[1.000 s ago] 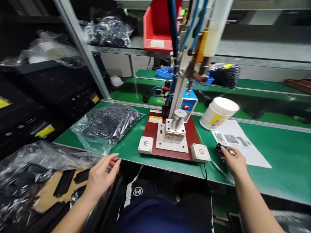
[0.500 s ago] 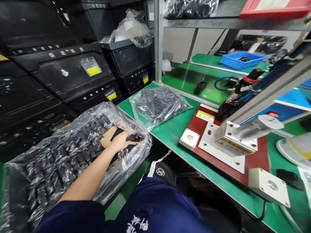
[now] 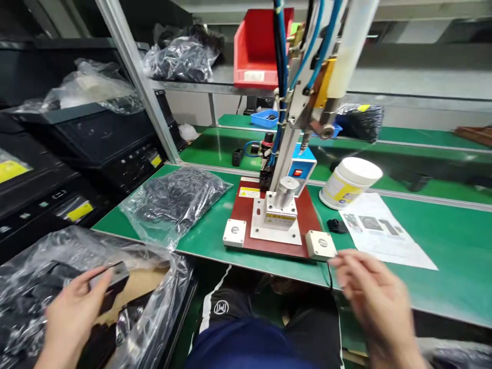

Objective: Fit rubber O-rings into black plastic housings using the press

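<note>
A factory or assembly workshop

A green-topped bench (image 3: 207, 236) carries a column-mounted machine (image 3: 283, 159) with blue hoses (image 3: 328, 35), a red base plate (image 3: 241, 210) and white button boxes (image 3: 234, 233), beside a printed sheet (image 3: 400, 251) with pictures. Grey shelving (image 3: 219, 88) above holds a red parts bin (image 3: 240, 79) and a plastic bag of dark items (image 3: 184, 59); at left, black crates (image 3: 96, 138) with yellow labels (image 3: 80, 210) stand stacked, and a further green work surface (image 3: 215, 148) runs behind.
</note>
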Demonstrator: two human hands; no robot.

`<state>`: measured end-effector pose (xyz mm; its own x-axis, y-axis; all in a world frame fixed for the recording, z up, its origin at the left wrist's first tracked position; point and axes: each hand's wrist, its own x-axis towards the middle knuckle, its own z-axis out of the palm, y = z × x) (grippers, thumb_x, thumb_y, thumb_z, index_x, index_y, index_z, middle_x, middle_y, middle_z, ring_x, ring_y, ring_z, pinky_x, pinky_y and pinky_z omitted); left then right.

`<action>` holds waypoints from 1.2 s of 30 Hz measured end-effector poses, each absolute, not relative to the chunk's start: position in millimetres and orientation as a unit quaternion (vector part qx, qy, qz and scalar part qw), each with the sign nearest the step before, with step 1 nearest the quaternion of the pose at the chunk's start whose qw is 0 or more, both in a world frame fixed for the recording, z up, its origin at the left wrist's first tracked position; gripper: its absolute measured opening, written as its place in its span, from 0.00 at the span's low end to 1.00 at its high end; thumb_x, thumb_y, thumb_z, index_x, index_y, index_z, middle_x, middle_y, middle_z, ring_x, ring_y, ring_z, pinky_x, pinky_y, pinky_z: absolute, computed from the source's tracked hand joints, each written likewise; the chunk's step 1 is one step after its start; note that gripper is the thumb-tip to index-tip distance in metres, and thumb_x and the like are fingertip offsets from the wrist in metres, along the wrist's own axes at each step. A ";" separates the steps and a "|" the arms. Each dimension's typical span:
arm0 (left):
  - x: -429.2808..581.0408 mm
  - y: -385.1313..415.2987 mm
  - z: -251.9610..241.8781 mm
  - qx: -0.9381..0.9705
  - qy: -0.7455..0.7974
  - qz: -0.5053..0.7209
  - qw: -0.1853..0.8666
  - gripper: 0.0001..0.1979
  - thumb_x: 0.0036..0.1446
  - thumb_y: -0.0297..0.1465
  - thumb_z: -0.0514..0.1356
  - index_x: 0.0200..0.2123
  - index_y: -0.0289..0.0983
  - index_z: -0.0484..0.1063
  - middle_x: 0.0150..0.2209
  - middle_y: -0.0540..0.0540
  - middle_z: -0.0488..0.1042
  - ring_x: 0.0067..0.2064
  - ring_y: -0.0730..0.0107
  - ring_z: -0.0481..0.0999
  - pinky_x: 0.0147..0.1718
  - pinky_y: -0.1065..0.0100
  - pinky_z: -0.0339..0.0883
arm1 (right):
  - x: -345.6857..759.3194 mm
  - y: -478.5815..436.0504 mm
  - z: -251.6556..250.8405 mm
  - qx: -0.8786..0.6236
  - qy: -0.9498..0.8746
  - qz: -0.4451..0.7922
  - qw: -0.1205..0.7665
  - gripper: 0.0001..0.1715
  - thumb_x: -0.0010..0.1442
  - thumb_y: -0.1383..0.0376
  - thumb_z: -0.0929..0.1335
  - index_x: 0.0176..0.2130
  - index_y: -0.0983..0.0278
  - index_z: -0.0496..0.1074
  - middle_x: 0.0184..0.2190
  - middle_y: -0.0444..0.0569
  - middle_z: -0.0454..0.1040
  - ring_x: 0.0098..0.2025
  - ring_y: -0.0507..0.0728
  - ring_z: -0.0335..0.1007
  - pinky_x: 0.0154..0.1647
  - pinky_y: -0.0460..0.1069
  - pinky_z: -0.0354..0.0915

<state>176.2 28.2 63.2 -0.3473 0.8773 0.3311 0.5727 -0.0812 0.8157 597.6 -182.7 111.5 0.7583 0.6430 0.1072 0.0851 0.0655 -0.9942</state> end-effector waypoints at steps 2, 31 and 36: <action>198.5 1.4 87.1 0.502 0.614 0.589 0.156 0.13 0.45 0.40 0.67 0.36 0.46 0.76 0.19 0.57 0.69 0.16 0.71 0.65 0.10 0.70 0.60 | 550.4 -165.9 114.9 -0.576 -0.350 0.451 0.586 0.21 0.57 0.52 0.70 0.45 0.64 0.73 0.35 0.54 0.77 0.25 0.52 0.70 0.23 0.48 0.67; 522.4 86.2 156.2 0.761 0.144 0.468 0.427 0.15 0.64 0.38 0.50 0.43 0.38 0.73 0.43 0.44 0.73 0.47 0.62 0.71 0.50 0.62 0.63 | 664.7 -59.4 175.7 -0.556 -0.671 0.042 0.489 0.15 0.61 0.59 0.69 0.48 0.58 0.72 0.51 0.51 0.70 0.58 0.59 0.64 0.60 0.58 0.61; 528.3 90.6 152.0 0.713 0.151 0.458 0.509 0.15 0.62 0.37 0.50 0.38 0.37 0.74 0.40 0.44 0.74 0.44 0.61 0.72 0.46 0.62 0.64 | 649.4 -63.1 180.8 -0.598 -0.658 -0.003 0.458 0.15 0.62 0.61 0.68 0.50 0.58 0.71 0.51 0.52 0.68 0.56 0.59 0.64 0.58 0.56 0.62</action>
